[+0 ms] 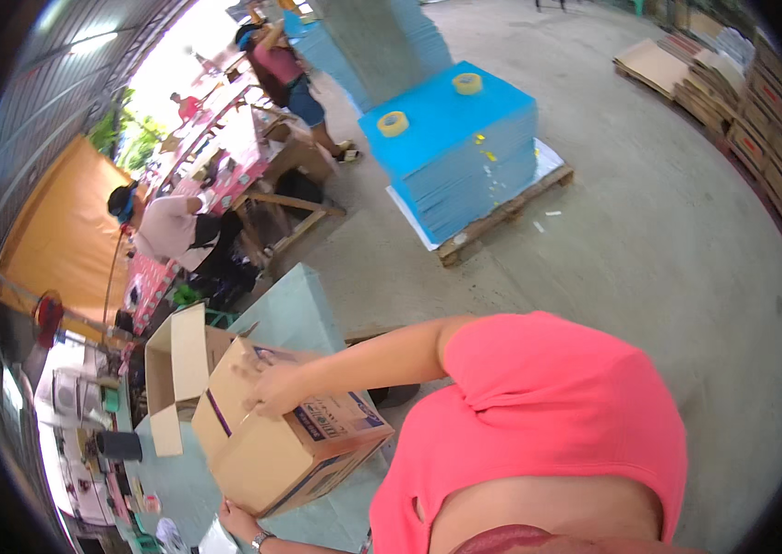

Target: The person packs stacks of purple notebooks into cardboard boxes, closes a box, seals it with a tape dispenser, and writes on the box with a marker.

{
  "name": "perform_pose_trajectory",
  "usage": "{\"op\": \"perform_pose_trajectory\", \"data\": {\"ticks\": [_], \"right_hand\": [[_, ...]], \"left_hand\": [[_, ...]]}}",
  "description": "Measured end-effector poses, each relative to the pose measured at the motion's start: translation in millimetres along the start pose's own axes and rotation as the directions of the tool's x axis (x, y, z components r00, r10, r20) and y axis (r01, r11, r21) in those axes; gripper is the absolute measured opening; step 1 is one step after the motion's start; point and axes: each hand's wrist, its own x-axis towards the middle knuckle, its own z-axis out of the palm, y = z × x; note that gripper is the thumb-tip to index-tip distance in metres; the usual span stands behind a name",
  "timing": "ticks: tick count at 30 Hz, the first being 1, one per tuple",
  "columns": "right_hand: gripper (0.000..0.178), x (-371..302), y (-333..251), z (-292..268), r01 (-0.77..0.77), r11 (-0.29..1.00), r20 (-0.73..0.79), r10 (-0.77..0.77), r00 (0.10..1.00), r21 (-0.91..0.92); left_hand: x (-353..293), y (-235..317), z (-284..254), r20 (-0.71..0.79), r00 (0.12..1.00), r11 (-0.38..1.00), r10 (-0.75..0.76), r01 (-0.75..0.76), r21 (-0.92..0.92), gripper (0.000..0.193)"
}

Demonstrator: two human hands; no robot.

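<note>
A brown cardboard box [261,462] with printed sides sits tilted in the picture on a pale green table [178,499]. Over its closed top flaps lies my right hand [278,388], blurred by motion, fingers spread and touching the cardboard. My left hand [239,520], with a watch at the wrist, is closed at the box's lower corner; part of its fingers is hidden. Just beside that hand is a whitish plastic sheet or bag [217,537]. Behind the box stands a second carton [189,355] with its flaps raised.
A pallet [506,214] bears a tall stack of blue sheets [465,175] with two tape rolls [394,124] on top. Two people [169,226] work along a pink-covered table [146,282]. Flattened cartons [769,138] are piled at the far right. A dark grey cylinder [120,446] stands on the green table.
</note>
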Motion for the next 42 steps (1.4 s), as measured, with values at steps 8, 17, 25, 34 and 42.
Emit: {"op": "perform_pose_trajectory", "data": {"ticks": [8, 17, 25, 34, 42], "right_hand": [[0.065, 42.2, 18.0, 2.9, -0.089, 0.995, -0.044, 0.087, 0.995, -0.041], [0.102, 114.3, 56.5, -15.6, -0.299, 0.881, -0.293, 0.414, 0.862, 0.366], [0.097, 135.7, 74.0, 7.5, -0.35, 0.845, -0.526, 0.528, 0.667, 0.404], [0.097, 117.0, 65.2, 18.3, 0.304, 0.877, -0.848, 0.187, 0.497, 0.372], [0.054, 93.6, 63.9, 3.6, 0.406, 0.846, -0.738, -0.024, 0.675, 0.345]], "left_hand": [[25.3, 50.2, 21.0, 0.218, 0.962, 0.883, -0.164, 0.045, 0.467, 0.078], [29.7, 51.2, 25.6, 0.135, 0.986, 0.896, -0.099, 0.03, 0.443, 0.08], [22.5, 65.2, 29.0, 0.147, 0.988, 0.93, -0.035, -0.022, 0.366, 0.078], [13.4, 64.0, 27.4, 0.091, 0.986, 0.938, -0.141, 0.103, 0.332, 0.079], [18.7, 62.9, 26.6, 0.035, 0.978, 0.926, -0.206, 0.183, 0.33, 0.077]]}}
